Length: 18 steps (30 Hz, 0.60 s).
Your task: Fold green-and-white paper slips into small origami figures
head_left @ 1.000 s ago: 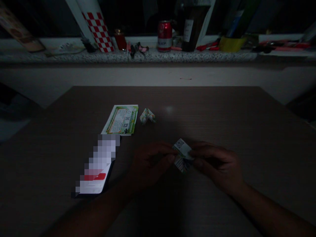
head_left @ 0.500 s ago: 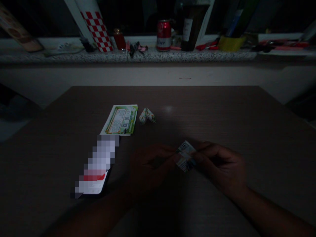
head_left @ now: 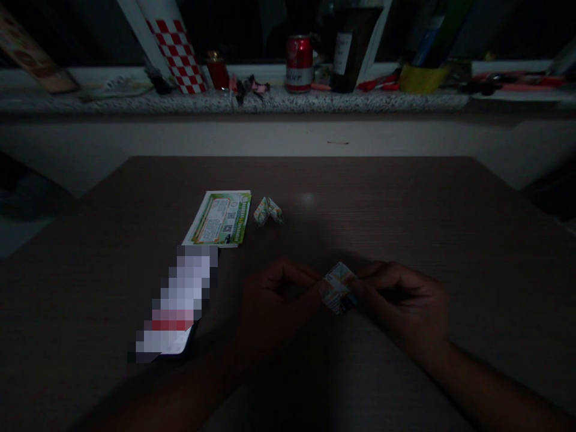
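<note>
Both my hands pinch a small folded piece of printed paper [head_left: 338, 288] just above the dark wooden table [head_left: 405, 204]. My left hand [head_left: 274, 300] grips its left edge with curled fingers. My right hand [head_left: 400, 303] grips the right edge, fingers closed over it. Further back on the table lies a finished small folded paper shape [head_left: 268, 210]. Beside it to the left is a flat stack of green printed leaflets [head_left: 219, 218].
A phone [head_left: 173, 315] with a lit screen lies at the left front of the table. Behind the table a stone sill [head_left: 225, 102] carries a red can [head_left: 299, 63], a dark bottle [head_left: 348, 45], a red-and-white checked carton [head_left: 175, 48] and small clutter.
The paper has been folded smaller and turned between my fingertips. Both hands have closed in more tightly on it; they stay in the same place.
</note>
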Each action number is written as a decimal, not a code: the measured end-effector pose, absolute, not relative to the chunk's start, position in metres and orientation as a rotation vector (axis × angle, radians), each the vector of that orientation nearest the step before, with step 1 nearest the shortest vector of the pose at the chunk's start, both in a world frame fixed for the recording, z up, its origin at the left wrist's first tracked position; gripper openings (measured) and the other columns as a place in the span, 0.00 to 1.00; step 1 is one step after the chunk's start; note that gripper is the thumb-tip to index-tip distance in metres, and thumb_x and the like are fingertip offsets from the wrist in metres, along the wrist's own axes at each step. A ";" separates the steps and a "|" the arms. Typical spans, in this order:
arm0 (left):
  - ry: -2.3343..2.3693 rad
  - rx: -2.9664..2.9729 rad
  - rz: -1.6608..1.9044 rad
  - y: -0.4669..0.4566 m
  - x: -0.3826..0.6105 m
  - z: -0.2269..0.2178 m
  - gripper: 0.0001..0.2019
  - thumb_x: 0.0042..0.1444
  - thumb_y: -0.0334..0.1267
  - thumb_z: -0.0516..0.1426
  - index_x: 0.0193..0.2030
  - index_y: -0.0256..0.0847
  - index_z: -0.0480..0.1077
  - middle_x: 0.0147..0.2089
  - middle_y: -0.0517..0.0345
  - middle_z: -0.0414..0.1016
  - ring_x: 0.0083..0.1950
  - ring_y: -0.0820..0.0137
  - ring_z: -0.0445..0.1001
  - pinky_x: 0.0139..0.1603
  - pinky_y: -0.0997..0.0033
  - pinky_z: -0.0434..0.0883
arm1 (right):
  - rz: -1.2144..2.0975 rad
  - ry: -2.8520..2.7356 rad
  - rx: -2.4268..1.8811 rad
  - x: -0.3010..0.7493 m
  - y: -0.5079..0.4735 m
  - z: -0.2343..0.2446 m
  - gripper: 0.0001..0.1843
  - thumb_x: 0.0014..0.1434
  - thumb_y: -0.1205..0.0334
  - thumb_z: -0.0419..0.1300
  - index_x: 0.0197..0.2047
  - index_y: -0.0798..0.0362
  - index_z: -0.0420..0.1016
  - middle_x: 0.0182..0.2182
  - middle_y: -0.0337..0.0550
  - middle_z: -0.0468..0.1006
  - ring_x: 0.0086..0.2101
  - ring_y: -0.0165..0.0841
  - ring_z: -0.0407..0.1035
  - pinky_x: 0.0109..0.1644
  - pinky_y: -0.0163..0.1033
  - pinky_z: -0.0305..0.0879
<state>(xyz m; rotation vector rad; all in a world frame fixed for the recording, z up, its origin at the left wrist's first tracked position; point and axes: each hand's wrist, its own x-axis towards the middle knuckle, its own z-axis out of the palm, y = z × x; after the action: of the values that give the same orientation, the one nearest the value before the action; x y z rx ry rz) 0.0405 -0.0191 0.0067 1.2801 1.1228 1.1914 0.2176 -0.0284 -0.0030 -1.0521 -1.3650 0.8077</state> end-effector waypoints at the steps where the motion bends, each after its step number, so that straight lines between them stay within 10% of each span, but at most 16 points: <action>1: 1.115 1.273 1.204 -0.019 0.041 0.007 0.09 0.47 0.31 0.66 0.23 0.38 0.69 0.29 0.58 0.79 0.30 0.72 0.76 0.28 0.77 0.73 | 0.802 -1.348 -1.075 0.218 -0.028 -0.003 0.09 0.50 0.68 0.68 0.22 0.52 0.73 0.22 0.39 0.79 0.22 0.27 0.73 0.24 0.30 0.69; 6: 1.146 1.297 1.239 -0.019 0.040 0.009 0.11 0.46 0.30 0.66 0.22 0.39 0.66 0.27 0.60 0.77 0.28 0.73 0.75 0.27 0.77 0.72 | 1.034 -1.370 -1.070 0.220 -0.024 -0.005 0.09 0.48 0.66 0.69 0.35 0.52 0.76 0.24 0.39 0.81 0.23 0.30 0.74 0.25 0.31 0.71; 18: 1.087 1.308 1.044 -0.018 0.041 0.002 0.11 0.45 0.33 0.66 0.33 0.39 0.70 0.32 0.60 0.75 0.33 0.72 0.73 0.33 0.76 0.71 | 1.126 -1.528 -1.083 0.224 -0.021 -0.006 0.09 0.55 0.61 0.64 0.27 0.56 0.80 0.21 0.43 0.80 0.21 0.30 0.73 0.24 0.32 0.69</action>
<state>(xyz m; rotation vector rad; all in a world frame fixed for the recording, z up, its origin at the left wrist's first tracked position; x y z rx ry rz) 0.0415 -0.0181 0.0024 1.3084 1.0874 1.0435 0.2238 -0.0212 -0.0060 -1.0830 -1.5277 1.1259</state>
